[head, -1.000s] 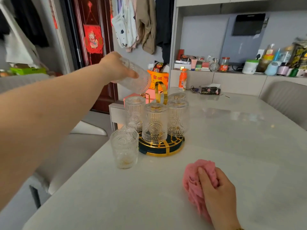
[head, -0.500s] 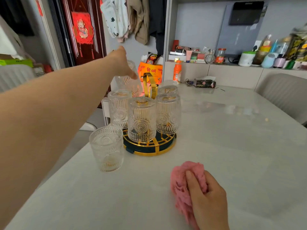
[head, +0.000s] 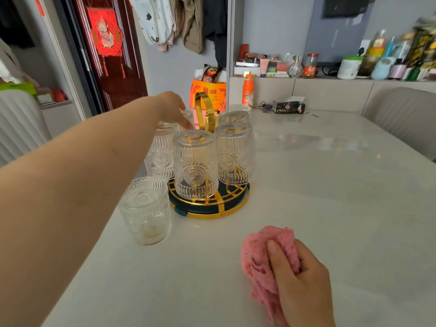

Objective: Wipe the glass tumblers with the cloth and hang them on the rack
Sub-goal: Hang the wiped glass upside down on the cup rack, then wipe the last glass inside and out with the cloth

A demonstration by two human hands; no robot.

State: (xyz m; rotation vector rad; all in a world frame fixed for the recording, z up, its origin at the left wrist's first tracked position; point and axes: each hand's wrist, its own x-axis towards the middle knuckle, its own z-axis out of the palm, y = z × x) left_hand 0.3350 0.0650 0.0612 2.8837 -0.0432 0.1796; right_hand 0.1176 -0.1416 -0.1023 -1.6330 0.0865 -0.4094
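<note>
A round dark rack with gold trim (head: 212,210) and a gold loop handle (head: 204,107) stands on the white table (head: 330,197). Several ribbed glass tumblers hang upside down on it, the nearest one (head: 195,164) in front. My left hand (head: 169,107) reaches over the rack's back left, fingers down on a tumbler (head: 187,114) that is mostly hidden behind the others. One tumbler (head: 147,211) stands upright on the table left of the rack. My right hand (head: 302,284) rests on the table, holding a bunched pink cloth (head: 257,258).
An orange bottle (head: 247,92), keys and a dark tissue pack (head: 289,107) lie at the table's far edge. A grey chair (head: 405,119) stands at the right. A cluttered shelf (head: 330,79) runs behind, and an orange bag (head: 207,90) sits beyond the rack.
My left hand has lowered its tumbler from above the rack down onto the back left of it. The right hand with the cloth has stayed on the table.
</note>
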